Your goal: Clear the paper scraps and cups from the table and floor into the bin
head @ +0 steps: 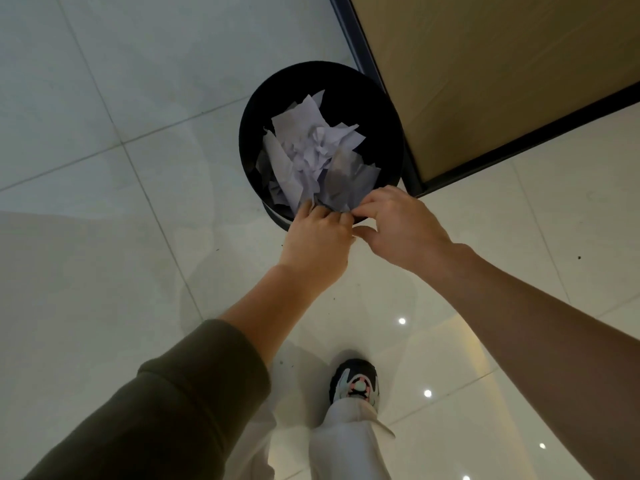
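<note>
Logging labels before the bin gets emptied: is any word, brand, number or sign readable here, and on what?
No text can be read anywhere in this view.
Scraps: blank white paper, no print shows.
Bin: plain black, no label in sight.
Shoe: a round emblem, no legible letters.

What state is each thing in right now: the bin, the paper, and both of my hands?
bin: upright on the floor, open-topped, partly filled.
paper scraps: crumpled, piled inside the bin, reaching its near rim.
left hand: at the near rim, fingers curled on the paper's edge.
right hand: at the near rim, fingertips at the paper; grip unclear.
</note>
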The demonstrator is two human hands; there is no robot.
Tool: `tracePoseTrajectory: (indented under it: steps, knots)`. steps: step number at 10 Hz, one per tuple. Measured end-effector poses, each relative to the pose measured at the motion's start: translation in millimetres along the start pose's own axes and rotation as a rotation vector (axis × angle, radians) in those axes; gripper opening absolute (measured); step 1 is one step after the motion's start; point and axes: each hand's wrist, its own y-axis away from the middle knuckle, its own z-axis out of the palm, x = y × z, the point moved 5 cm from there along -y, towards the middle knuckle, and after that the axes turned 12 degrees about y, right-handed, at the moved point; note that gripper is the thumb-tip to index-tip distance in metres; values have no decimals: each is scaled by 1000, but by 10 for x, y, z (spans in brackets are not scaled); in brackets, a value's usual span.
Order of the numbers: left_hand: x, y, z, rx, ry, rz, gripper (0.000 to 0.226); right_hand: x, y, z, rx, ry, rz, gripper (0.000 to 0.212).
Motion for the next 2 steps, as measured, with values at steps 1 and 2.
tracePoseTrajectory:
  steps: [1, 2]
  knots:
    - [34, 64, -268, 64, 49, 32, 28, -74, 91, -207, 20, -92, 19, 26]
    - [127, 103, -636, 156, 100, 64, 31, -122, 195, -465, 124, -157, 88, 24]
